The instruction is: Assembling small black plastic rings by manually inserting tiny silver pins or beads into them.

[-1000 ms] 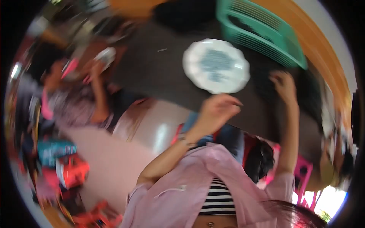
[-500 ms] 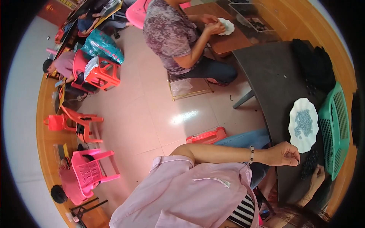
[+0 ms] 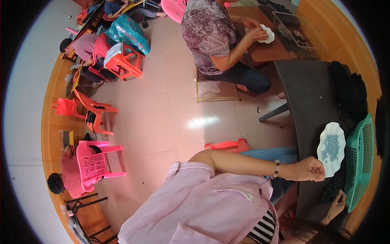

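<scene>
My left hand (image 3: pixel 309 169), with a beaded bracelet at its wrist, is closed in a pinch by the near edge of a white scalloped plate (image 3: pixel 328 167). Whatever its fingertips hold is too small to make out. Small grey-blue pieces (image 3: pixel 331 148) lie heaped on the plate. Beside a scatter of small black pieces (image 3: pixel 330 192) on the dark table (image 3: pixel 310 110), my right hand (image 3: pixel 337 204) has its fingers curled together. Any piece between them does not show.
A green plastic basket (image 3: pixel 359 162) stands along the table's right side. Black cloth (image 3: pixel 349 89) lies at the far end. Across from me a seated person (image 3: pixel 211 36) holds another white plate (image 3: pixel 266 35). A red stool (image 3: pixel 226 145) and pink chair (image 3: pixel 95 164) stand on the floor.
The view has shifted, so the scene sits farther right and lower. My left hand now appears lower along the plate's near edge, still pinched; the right hand stays by the black pieces.
</scene>
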The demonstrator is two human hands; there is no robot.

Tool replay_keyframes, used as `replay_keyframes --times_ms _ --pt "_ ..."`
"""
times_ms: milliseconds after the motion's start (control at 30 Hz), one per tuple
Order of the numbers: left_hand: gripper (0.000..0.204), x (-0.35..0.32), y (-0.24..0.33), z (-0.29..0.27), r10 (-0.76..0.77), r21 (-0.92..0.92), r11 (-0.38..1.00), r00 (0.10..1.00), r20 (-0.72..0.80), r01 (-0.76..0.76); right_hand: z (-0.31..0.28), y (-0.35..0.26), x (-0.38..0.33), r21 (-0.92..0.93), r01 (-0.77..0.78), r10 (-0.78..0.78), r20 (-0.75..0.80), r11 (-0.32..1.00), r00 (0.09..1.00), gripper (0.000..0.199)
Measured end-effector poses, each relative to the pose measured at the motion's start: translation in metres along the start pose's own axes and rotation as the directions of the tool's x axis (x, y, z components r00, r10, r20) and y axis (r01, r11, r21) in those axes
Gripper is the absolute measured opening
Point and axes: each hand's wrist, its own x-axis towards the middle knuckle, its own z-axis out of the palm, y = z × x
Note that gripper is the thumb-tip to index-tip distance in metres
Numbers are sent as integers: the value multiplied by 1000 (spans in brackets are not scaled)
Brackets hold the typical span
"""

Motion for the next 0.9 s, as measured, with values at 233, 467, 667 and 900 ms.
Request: replay_keyframes --times_ms 233,467,667,900 --pt "20 -2 -1 6 -67 53 996 998 -8 68 -4 6 -10 -17 -7 8 60 1000 998 19" --pt "23 -6 9 -4 -202 131 969 977 -68 210 19 -59 -7 -54 -76 79 56 996 995 12" --pt "22 -5 15 -2 -256 35 965 964 -67 259 11 -69 -2 -190 -63 65 6 980 998 19" --pt "22 -5 10 -3 -277 94 954 958 -70 283 16 -89 17 9 26 -27 19 1000 999 16"
